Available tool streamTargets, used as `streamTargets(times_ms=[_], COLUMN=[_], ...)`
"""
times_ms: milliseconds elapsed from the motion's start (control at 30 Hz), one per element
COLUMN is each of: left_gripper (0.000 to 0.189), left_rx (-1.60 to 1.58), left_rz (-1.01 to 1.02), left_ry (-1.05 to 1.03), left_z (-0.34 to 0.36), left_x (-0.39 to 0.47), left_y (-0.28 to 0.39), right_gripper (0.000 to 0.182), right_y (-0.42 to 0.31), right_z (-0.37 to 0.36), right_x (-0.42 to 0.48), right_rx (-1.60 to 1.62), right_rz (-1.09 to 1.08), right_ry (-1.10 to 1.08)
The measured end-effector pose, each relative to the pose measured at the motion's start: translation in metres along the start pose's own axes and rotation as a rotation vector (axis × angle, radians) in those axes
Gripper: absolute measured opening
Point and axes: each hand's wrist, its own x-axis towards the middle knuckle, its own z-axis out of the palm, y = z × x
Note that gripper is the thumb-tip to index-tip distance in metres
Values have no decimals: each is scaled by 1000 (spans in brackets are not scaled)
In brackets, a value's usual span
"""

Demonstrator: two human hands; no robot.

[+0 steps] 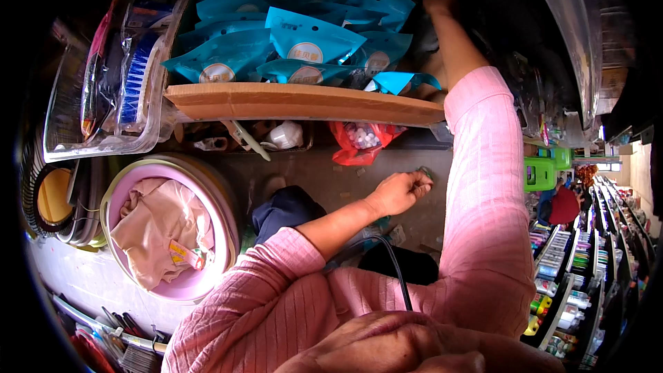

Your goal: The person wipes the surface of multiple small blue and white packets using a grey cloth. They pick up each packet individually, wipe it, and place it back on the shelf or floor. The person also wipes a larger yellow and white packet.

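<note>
My left hand [399,192] is in front of my body, fingers closed around a small greenish object [426,172]; most of that object is hidden in the grip. Stretched far forward, my right hand [441,4] is beside the back right corner of a cardboard box [305,101]. Shadow covers its fingers, so I cannot tell whether it holds anything. Rows of teal plastic pouches [311,36] with round printed labels fill the box. One folded teal pouch [401,82] lies near the box's right front corner.
Below the box hangs a red plastic bag [357,140] of small white pieces. A clear bin [103,145] at left holds a blue-bristled brush [140,77]. Stacked basins [171,166] hold beige cloth [155,228]. Shelves [570,269] of bottles line the right; a person in red [564,204] is farther off.
</note>
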Motion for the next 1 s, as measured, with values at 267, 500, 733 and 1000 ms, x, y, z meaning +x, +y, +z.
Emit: streamTargets(times_ms=[267, 500, 733, 1000], left_gripper=[23, 23, 22, 21], left_rx=[43, 75, 151, 199], left_rz=[-27, -36, 9, -38], left_ry=[-22, -49, -39, -68], left_z=[-6, 1, 2, -5], left_x=[-2, -2, -2, -3], left_y=[5, 3, 1, 6], right_gripper=[56, 44, 30, 34], right_y=[3, 36, -5, -5], right_z=[-21, -53, -57, 1], right_x=[-7, 0, -75, -53], right_rx=[357, 281, -248, -331], right_rz=[-137, -356, -712, -557], right_ry=[-177, -392, -744, -856])
